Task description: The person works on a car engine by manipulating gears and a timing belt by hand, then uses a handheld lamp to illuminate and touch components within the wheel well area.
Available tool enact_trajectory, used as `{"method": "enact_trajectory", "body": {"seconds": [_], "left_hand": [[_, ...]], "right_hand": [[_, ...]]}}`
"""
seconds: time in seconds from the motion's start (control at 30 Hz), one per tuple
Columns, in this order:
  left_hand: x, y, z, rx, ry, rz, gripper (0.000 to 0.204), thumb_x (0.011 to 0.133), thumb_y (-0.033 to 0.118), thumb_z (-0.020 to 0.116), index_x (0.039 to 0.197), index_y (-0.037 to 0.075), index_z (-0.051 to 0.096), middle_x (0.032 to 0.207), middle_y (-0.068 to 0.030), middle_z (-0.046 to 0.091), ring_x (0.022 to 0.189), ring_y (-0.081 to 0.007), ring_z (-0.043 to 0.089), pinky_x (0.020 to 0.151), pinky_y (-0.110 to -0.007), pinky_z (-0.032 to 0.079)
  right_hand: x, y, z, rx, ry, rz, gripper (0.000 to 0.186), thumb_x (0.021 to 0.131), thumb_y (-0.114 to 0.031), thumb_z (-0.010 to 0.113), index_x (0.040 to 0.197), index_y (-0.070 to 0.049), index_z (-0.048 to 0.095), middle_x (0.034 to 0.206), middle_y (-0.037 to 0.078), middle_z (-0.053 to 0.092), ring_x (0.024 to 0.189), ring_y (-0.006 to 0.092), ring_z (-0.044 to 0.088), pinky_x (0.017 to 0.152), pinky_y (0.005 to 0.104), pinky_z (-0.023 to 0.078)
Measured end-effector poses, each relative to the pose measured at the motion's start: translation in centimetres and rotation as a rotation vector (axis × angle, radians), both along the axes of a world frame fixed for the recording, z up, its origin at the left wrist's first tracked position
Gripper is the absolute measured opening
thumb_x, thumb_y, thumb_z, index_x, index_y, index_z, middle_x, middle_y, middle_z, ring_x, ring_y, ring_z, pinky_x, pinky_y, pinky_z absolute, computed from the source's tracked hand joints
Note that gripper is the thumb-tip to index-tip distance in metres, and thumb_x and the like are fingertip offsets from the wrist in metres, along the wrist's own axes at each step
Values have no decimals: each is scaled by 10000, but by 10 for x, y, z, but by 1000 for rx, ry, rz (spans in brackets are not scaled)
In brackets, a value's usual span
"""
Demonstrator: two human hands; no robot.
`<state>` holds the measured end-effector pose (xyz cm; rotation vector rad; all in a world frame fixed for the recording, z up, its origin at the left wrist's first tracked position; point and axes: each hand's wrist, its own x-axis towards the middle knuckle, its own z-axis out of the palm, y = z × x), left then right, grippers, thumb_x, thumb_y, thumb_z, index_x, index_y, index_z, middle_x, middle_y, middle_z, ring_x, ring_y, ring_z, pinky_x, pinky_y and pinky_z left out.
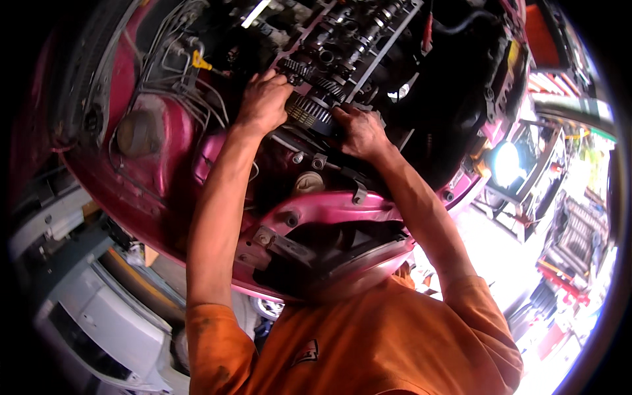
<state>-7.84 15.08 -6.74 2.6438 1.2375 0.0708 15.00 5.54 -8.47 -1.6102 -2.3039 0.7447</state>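
Note:
An engine with its top uncovered lies before me, camshafts (pixel 368 39) and gears (pixel 327 85) exposed. At its near end a toothed pulley (pixel 315 108) carries a dark timing belt (pixel 304 120) with faint yellowish print. My left hand (pixel 264 104) is closed at the left side of the belt, its fingertips by a small gear (pixel 294 67). My right hand (pixel 362 131) is closed at the belt's right side, fingers curled over the pulley's edge. Both palms and the exact finger contact are hidden.
The pink car body (pixel 329 205) curves around the engine bay. A yellow-handled dipstick (pixel 200 61) and thin metal pipes (pixel 209 99) stand left of my left hand. A round cap (pixel 309 182) sits below the pulley. A bright lamp (pixel 506 163) shines at the right.

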Motion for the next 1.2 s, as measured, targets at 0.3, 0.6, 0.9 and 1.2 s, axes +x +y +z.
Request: {"method": "enact_trajectory", "body": {"seconds": [0.3,0.6,0.9,1.2], "left_hand": [[28,-7,37,51,13,-263,331,615,3,644,933,80,698,1008,-26,641,1026,-252,544,924,-394,423],[30,6,35,-44,28,-318,257,600,-11,650,843,60,696,905,-16,656,968,-246,553,912,-379,426],[11,16,38,64,233,-343,403,579,72,807,947,69,643,1018,-38,584,1031,-244,538,885,-396,426],[0,26,21,91,158,-416,361,574,20,761,907,86,641,910,-12,601,983,-232,557,871,-389,446]], "right_hand": [[2,-2,4,18,-33,6,554,730,-371,697,1138,-21,561,973,195,645,812,392,658,672,480,536],[2,3,-6,52,41,48,448,683,-213,668,1089,-38,594,979,175,652,822,373,667,674,462,548],[-3,-3,-2,-5,-104,-71,535,698,-138,648,1206,-17,531,1045,167,632,925,342,660,733,434,554],[-10,-6,-2,-50,-136,-32,459,751,-148,654,1154,16,508,1054,215,620,878,377,666,728,452,554]]}}
